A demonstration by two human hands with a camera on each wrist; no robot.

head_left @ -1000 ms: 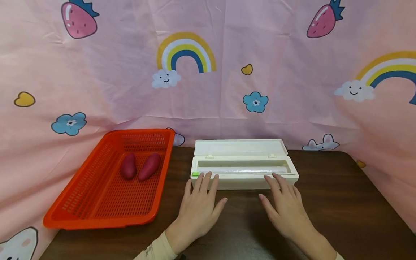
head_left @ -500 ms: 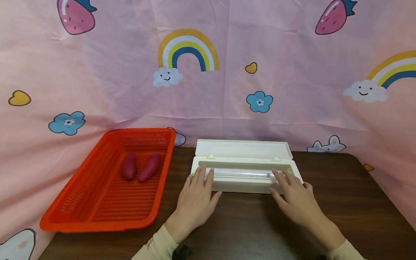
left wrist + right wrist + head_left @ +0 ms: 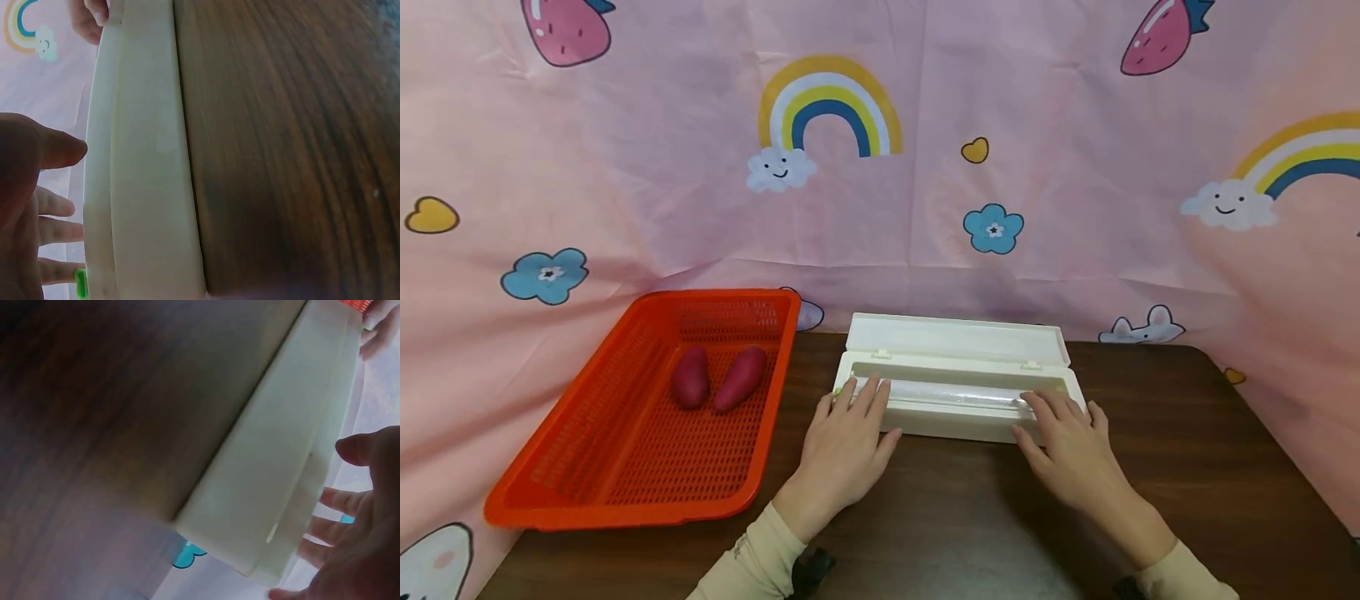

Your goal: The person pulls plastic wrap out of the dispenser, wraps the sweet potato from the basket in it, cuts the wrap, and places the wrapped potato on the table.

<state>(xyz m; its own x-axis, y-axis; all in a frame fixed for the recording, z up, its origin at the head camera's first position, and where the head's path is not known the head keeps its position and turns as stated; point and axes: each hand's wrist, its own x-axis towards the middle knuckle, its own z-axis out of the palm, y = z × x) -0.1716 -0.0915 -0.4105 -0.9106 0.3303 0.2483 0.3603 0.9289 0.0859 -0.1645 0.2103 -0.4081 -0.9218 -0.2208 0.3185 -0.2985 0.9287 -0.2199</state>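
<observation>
Head view first: there's a long white box (image 3: pixel 958 426) sitting on the dark wood desk (image 3: pixel 940 508), pretty much front and centre, a bit tilted to the edges of the view; its lid (image 3: pixel 958 339) is flipped back behind it, and a clear, shiny roll (image 3: pixel 955 394) lies lengthwise inside; the left hand (image 3: pixel 846 450) is over the box's left end and the right hand (image 3: pixel 1075 454) over its right end, both with fingers loosely extended past the front edge and thumbs out wide, neither one wrapped round anything; can't really tell if the fingertips touch the roll; off to the left an orange basket (image 3: pixel 617 517) has two purplish-red sweet potatoes (image 3: pixel 741 379) side by side in it; a pink cartoon cloth (image 3: pixel 700 125) hangs behind it all.

Left wrist view: the box's front wall runs top to bottom; thumb and fingers are spread apart by the rim, with a little green tab (image 3: pixel 80 284) right next to a fingertip; the other hand shows at the far end.

Right wrist view: box lies on a slant, fingers fanned out by the rim, thumb well apart from them; a corner of the basket peeks in up top.
</observation>
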